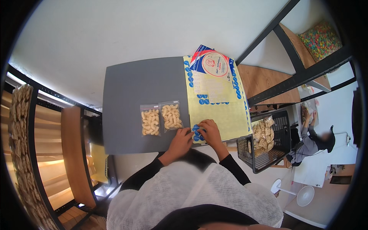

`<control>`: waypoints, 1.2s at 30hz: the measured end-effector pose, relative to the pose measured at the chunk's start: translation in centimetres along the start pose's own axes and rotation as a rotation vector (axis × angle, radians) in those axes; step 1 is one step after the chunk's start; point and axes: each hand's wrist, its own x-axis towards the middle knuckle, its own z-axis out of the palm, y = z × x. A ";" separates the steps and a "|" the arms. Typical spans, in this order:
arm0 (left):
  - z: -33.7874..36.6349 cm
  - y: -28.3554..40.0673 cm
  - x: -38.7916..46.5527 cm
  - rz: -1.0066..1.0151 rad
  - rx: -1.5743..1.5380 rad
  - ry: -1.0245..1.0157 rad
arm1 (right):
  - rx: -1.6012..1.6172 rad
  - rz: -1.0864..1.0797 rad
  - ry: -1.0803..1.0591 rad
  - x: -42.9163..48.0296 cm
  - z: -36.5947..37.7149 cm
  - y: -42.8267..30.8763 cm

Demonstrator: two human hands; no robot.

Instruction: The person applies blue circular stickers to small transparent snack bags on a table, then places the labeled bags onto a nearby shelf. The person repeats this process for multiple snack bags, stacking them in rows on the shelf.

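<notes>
Both hands meet at the near edge of a yellow label sheet [218, 116], over a cluster of blue round stickers [196, 136]. My left hand [179, 141] has its fingertips on the left side of the cluster. From the right, my right hand [211, 132] bends its fingers over the same stickers; whether either hand pinches one is too small to tell. Just left of the sheet, two clear zip bags of pale, curved puffed snacks, one left [150, 121] and one right [171, 116], lie on a grey tabletop [138, 83]. The right bag's lower corner is close to my left hand.
A printed label packet [214, 62] and white label sheets [220, 90] lie on the yellow sheet's far part. Right of the table stands a black plastic crate [254, 161] with filled snack bags [263, 135]. Metal-framed shelves flank both sides. A person [306, 146] works farther right.
</notes>
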 end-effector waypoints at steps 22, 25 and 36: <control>5.9 1.9 -1.7 -0.042 0.394 0.246 | -0.020 -0.262 -0.148 1.6 1.4 3.3; 5.9 2.0 -1.6 -0.062 0.375 0.218 | -0.006 -0.242 -0.134 1.6 1.7 3.6; 5.4 2.2 -0.9 -0.131 0.378 0.137 | 0.581 0.328 -0.163 4.4 2.4 7.7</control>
